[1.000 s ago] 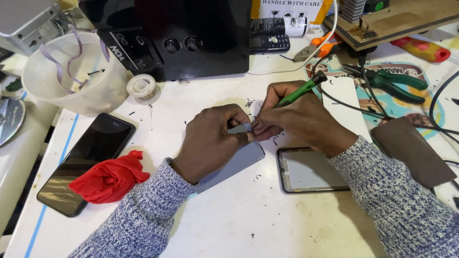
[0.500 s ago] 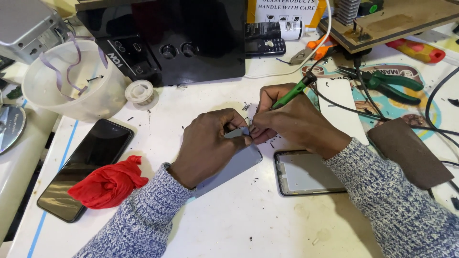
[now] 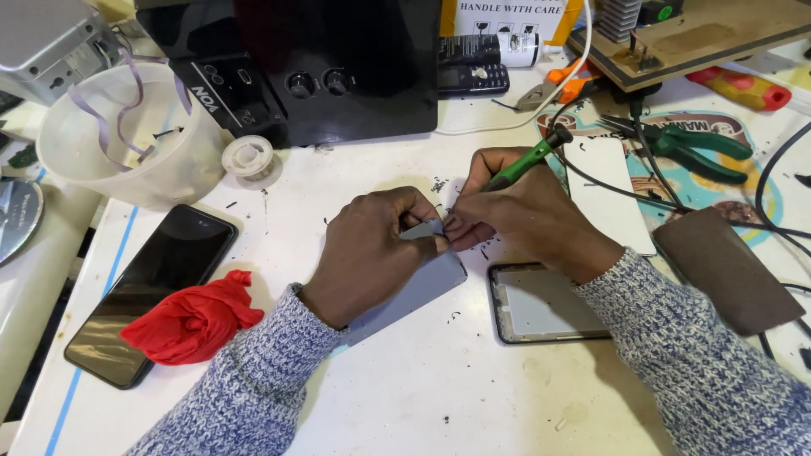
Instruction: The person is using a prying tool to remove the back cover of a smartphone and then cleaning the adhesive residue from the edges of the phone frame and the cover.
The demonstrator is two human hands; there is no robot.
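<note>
My left hand point(image 3: 376, 249) presses down on a grey phone back cover point(image 3: 414, 291) lying on the white table, with its fingers pinching the cover's upper corner. My right hand point(image 3: 528, 211) meets it at that corner and grips a green-handled tool point(image 3: 528, 160), whose tip is hidden between the fingers. A grey phone frame point(image 3: 545, 304) lies just below my right wrist. Both forearms wear a grey knitted sweater.
A black phone point(image 3: 148, 291) and a red cloth point(image 3: 194, 317) lie at the left. A white plastic tub point(image 3: 118, 139), a tape roll point(image 3: 251, 158) and a black device point(image 3: 304, 63) stand behind. Green pliers point(image 3: 693, 148), a brown pad point(image 3: 726, 270), a white slab point(image 3: 612, 190) and cables sit at the right.
Both hands stay joined at the cover's corner with only slight finger shifts. The view has tilted a little.
</note>
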